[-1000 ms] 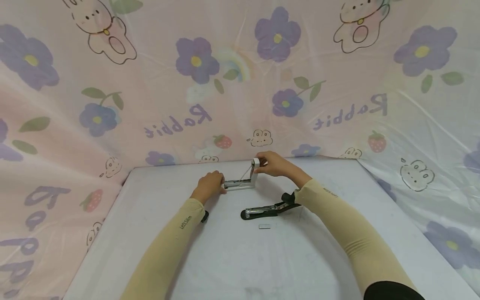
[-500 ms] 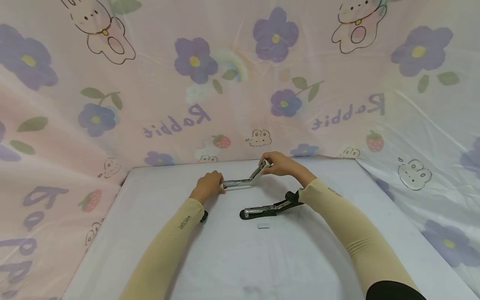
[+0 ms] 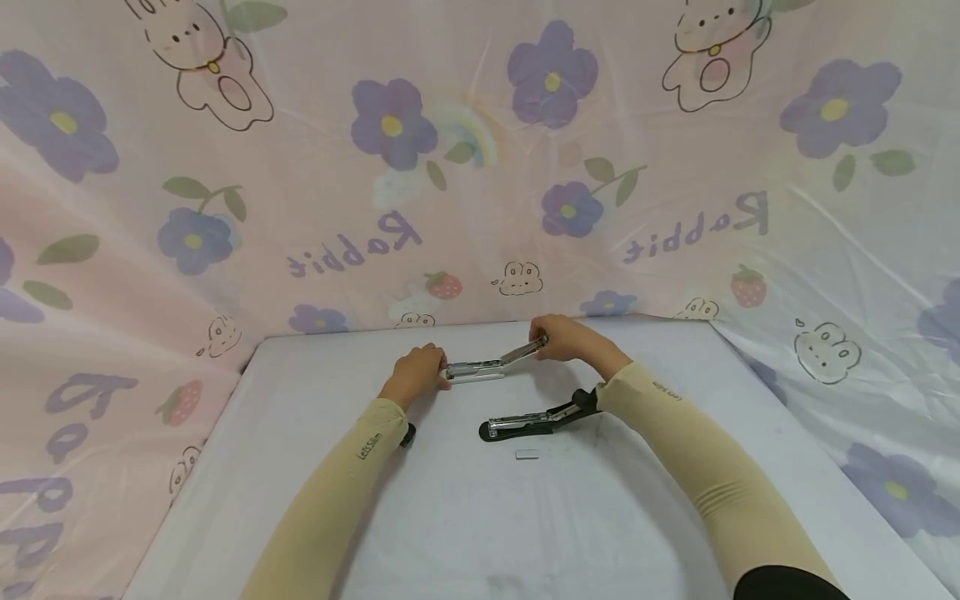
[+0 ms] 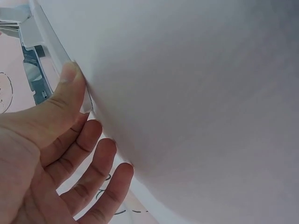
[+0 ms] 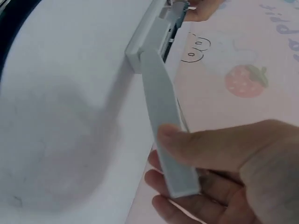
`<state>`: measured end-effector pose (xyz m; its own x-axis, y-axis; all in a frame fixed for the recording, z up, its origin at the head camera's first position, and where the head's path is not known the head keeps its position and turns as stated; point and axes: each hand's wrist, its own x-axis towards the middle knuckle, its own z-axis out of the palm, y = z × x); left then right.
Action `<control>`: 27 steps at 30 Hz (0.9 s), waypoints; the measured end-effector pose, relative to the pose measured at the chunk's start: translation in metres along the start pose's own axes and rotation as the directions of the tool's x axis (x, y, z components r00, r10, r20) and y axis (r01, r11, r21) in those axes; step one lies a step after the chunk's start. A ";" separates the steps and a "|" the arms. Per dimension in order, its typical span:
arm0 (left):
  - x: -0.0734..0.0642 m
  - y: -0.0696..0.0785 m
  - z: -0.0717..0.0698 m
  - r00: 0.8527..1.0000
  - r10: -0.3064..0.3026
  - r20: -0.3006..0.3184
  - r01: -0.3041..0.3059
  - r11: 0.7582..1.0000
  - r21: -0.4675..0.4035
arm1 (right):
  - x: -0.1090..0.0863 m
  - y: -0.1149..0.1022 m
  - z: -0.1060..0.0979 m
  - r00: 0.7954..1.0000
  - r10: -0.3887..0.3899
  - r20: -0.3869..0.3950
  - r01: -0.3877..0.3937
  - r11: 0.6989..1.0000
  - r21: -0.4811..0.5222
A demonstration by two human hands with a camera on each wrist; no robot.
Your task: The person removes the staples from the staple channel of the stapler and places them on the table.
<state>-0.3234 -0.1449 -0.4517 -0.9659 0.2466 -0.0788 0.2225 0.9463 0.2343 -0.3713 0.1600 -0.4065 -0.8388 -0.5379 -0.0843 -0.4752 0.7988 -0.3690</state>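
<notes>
A white stapler (image 3: pixel 480 367) lies on the far part of the table, swung wide apart so its metal staple channel shows. At its left end, my left hand (image 3: pixel 414 373) grips the base, the thumb (image 4: pixel 69 79) lying along the white edge in the left wrist view. My right hand (image 3: pixel 570 338) pinches the free end of the raised top arm (image 5: pixel 161 98), thumb on one face and fingers behind. That arm slants up and back to the right from the hinge.
Nearer on the white table (image 3: pixel 450 517) lies a black stapler (image 3: pixel 521 425), also folded apart, its right end by the right sleeve (image 3: pixel 675 433). A small grey staple strip (image 3: pixel 527 454) lies in front of it. A patterned cloth (image 3: pixel 480 183) hangs behind the table.
My right hand has swung the white stapler's top arm from upright back and down to the right, to a shallow slant. The left hand has stayed at the base; the black stapler has not moved.
</notes>
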 end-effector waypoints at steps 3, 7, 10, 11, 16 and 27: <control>0.000 0.000 -0.001 1.000 -0.003 0.002 0.003 1.000 0.006 | 0.001 0.001 0.006 1.000 0.022 0.019 -0.021 0.999 -0.033; 0.001 0.000 -0.001 1.000 -0.008 0.015 0.007 1.000 0.012 | 0.002 -0.002 0.009 0.997 0.058 0.043 -0.054 0.996 -0.076; 0.002 0.001 0.000 1.000 -0.012 0.020 0.012 1.000 0.010 | 0.002 -0.008 0.009 0.997 0.071 0.041 -0.067 0.993 -0.092; 0.002 0.001 0.000 1.000 -0.013 0.019 0.012 1.000 0.012 | 0.002 -0.011 0.010 0.997 0.064 0.036 -0.060 0.994 -0.097; 0.001 0.000 -0.001 1.000 -0.015 0.010 0.015 1.000 0.011 | 0.009 -0.024 0.018 1.000 -0.008 -0.018 0.007 0.999 -0.052; 0.000 0.003 0.001 0.999 -0.029 0.022 0.029 0.999 -0.014 | 0.028 -0.052 0.050 0.989 -0.085 -0.122 0.096 0.992 0.088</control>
<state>-0.3230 -0.1419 -0.4523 -0.9688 0.2240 -0.1063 0.1928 0.9501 0.2452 -0.3564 0.0894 -0.4361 -0.8215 -0.5670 0.0606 -0.5283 0.7168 -0.4551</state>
